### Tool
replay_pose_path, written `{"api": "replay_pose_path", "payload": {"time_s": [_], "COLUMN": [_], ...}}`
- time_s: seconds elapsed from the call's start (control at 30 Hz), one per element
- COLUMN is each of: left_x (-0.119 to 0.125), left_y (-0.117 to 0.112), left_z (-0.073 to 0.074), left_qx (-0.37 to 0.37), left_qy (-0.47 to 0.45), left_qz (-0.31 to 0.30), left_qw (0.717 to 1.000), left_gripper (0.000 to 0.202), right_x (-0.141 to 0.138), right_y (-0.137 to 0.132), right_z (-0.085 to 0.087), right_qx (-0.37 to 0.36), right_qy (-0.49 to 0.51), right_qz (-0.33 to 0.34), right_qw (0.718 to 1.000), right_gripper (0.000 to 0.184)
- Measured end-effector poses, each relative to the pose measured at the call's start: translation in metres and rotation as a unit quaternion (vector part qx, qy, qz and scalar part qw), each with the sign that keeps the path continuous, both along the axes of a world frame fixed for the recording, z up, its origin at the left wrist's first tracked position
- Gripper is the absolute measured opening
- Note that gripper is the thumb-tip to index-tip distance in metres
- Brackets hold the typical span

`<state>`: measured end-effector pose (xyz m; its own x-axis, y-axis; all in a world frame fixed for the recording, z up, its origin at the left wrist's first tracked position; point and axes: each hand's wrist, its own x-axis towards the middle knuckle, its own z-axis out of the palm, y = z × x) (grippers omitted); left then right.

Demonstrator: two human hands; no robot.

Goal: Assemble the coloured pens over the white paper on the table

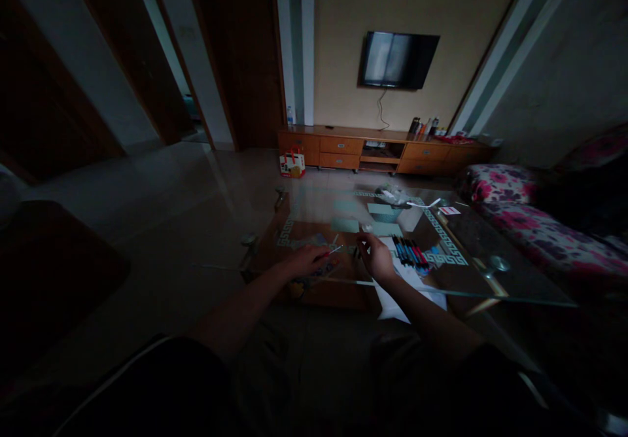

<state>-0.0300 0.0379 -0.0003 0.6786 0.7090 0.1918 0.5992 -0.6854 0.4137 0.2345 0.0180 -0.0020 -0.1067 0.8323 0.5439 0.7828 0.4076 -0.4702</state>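
Observation:
My left hand point(308, 262) is closed around a slim red pen point(335, 250), whose pale tip points right toward my other hand. Just above the glass table point(338, 282), my right hand point(377, 258) is curled with thumb and fingers together. Small dark pieces show by its fingertips, but the dimness hides whether they are in its grip. Right of that hand, a row of black, blue and red pens point(410, 252) lies on white paper point(411, 286). Small colourful items point(326, 267) lie beneath or beside my left hand, too dark to name.
Farther back on the table are a clear plastic bag point(392, 193) and a red-and-white card point(449, 210). A flowered sofa point(554, 227) stands to the right. Beyond are a wooden TV cabinet point(338, 152), a patterned carry box point(292, 165) and a wall television point(400, 61).

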Motion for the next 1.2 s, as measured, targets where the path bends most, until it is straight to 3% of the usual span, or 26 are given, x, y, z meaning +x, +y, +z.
{"api": "replay_pose_path", "payload": {"time_s": [0.13, 0.37, 0.5, 0.8, 1.2], "left_x": [0.0, 0.0, 0.001, 0.002, 0.0], "left_y": [0.0, 0.002, 0.0, -0.001, 0.0], "left_z": [-0.001, -0.005, -0.002, 0.001, -0.002], "left_qx": [0.005, -0.005, -0.002, 0.002, 0.004], "left_qy": [-0.008, -0.005, 0.003, 0.01, 0.015], "left_qz": [0.0, 0.002, 0.001, -0.003, 0.008], "left_qw": [1.0, 1.0, 1.0, 1.0, 1.0], "left_gripper": [0.034, 0.034, 0.033, 0.034, 0.035], "right_x": [0.002, -0.003, -0.007, -0.012, -0.004], "right_y": [0.003, -0.001, -0.004, -0.003, 0.0], "right_z": [-0.002, -0.001, -0.002, -0.001, 0.0], "right_qx": [-0.001, -0.01, -0.043, -0.044, 0.004], "right_qy": [-0.004, -0.186, -0.231, -0.241, -0.183], "right_qz": [-0.013, 0.002, 0.002, -0.034, -0.08], "right_qw": [1.0, 0.983, 0.972, 0.969, 0.98], "right_gripper": [0.024, 0.025, 0.027, 0.034, 0.027]}}
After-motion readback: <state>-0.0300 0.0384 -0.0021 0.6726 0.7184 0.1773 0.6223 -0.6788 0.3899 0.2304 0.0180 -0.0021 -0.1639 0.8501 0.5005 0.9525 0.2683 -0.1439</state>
